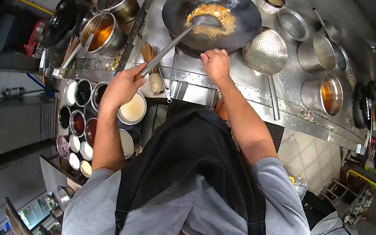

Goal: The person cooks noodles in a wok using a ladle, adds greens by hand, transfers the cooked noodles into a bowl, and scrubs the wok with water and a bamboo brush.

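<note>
Noodles (216, 12) lie in the wok (247, 17), low in its bowl, partly under the head of the ladle (175, 43). Left hand (125, 84): fingers clamped around the ladle handle. Right hand (217, 66): fingers curled together at the wok's near rim; from here I cannot tell whether they grip anything. Caution: a hard ladle push could throw noodles over the rim; a loosely steadied wok could tip; skin contact with hot metal could burn.

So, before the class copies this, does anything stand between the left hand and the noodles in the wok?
Nothing visible blocks the way. The left hand holds a ladle; its handle passes over a brush and the near side of the wok, and its scoop meets the noodles.
</note>
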### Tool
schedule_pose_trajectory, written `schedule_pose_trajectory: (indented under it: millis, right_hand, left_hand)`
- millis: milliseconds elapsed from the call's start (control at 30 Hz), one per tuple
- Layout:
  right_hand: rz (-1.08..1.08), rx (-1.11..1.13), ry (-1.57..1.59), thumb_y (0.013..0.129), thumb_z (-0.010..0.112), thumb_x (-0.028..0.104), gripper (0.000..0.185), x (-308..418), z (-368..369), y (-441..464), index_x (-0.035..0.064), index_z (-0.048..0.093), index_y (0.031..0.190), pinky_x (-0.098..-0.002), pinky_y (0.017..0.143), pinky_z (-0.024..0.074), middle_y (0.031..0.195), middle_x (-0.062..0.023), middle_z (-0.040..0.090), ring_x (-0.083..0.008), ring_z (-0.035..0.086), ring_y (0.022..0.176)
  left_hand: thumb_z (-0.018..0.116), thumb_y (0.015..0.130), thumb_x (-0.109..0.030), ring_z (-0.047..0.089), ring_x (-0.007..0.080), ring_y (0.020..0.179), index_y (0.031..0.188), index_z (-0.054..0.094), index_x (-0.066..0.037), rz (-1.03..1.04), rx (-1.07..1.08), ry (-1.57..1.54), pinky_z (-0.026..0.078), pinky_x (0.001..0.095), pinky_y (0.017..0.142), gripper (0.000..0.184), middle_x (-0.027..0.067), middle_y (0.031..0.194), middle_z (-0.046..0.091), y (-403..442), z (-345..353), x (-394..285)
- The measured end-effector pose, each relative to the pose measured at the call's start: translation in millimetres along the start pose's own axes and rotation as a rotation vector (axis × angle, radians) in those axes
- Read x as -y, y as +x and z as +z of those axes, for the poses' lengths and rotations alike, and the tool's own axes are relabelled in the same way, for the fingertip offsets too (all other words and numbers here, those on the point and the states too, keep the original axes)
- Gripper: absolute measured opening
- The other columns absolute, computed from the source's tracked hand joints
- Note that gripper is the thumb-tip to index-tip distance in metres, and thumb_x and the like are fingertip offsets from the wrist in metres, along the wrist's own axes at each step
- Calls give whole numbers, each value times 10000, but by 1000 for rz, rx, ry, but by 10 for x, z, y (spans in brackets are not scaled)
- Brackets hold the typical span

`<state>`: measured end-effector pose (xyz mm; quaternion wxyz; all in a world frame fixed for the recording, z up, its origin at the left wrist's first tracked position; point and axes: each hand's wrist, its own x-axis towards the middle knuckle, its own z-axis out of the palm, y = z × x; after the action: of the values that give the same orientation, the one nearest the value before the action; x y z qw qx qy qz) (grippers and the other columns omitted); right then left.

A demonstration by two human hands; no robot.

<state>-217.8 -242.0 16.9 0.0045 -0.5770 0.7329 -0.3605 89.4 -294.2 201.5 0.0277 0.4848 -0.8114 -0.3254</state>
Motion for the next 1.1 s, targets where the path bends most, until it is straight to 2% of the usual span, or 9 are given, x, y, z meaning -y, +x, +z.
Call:
schedule_pose_trajectory:
  millis: [67,233,333,533,667,800,867,933,1100]
  right_hand:
    - [-7,17,-4,877,752,250,165,-37,38,48,96,762,819,-466,814,510,817,-101,687,-340,631,854]
    - [4,84,33,890,745,262,185,-156,106,55,91,773,824,-462,849,505,845,-105,693,-343,629,878]
    - [91,233,36,896,742,219,180,-197,98,101,66,782,980,-457,921,501,970,-142,711,-363,629,963]
    - [28,-122,288,897,706,77,438,76,-441,-271,12,653,1327,-444,1086,448,1286,-201,666,-394,584,1226]
    - [328,80,507,945,661,68,371,-157,-830,-1121,3,665,1310,-402,1006,520,1225,-209,712,-357,680,1141]
    - [600,253,388,1002,648,165,268,-485,-1253,-1940,-4,727,1195,-359,864,574,1065,-184,773,-266,756,1001]
    - [589,399,331,982,647,196,282,-715,-1389,-2297,17,741,1179,-348,841,571,1023,-185,775,-242,758,966]
    - [385,352,471,948,638,220,239,-804,-1460,-2492,21,755,1007,-364,719,561,849,-152,754,-244,740,801]
    - [351,508,473,947,636,218,229,-1128,-1667,-2470,24,748,994,-364,709,555,840,-148,746,-241,733,790]
  left_hand:
    - [703,945,-192,704,396,1042,1427,589,-66,-43,-58,-81,536,428,924,510,227,1104,735,261,247,134]
    - [671,961,-214,681,403,1117,1507,496,-88,-78,-215,-181,520,445,967,587,248,1195,705,705,1094,189]
    - [668,958,-213,692,394,1090,1511,491,-71,-71,-249,-194,522,439,952,599,244,1169,715,873,1293,126]
    - [658,957,-230,695,414,1031,1519,483,-127,20,-253,-50,536,483,906,598,226,1111,727,1494,1427,127]
    - [665,961,-242,692,424,1011,1526,482,-197,61,-240,129,540,519,882,596,223,1101,720,1667,1640,162]
    - [664,967,-251,665,419,1057,1528,485,-200,50,-246,180,535,510,915,591,205,1171,692,1461,1713,34]
    - [676,958,-232,646,400,1092,1507,512,-188,143,-436,242,528,497,940,575,191,1188,681,1250,1737,-86]
    - [729,888,-182,631,349,1095,1356,626,-126,283,-713,168,526,466,929,482,140,1169,677,1038,1687,-349]
    - [647,834,-8,662,332,1001,1007,742,-88,529,-782,-385,539,442,858,213,102,1023,696,322,1987,-792]
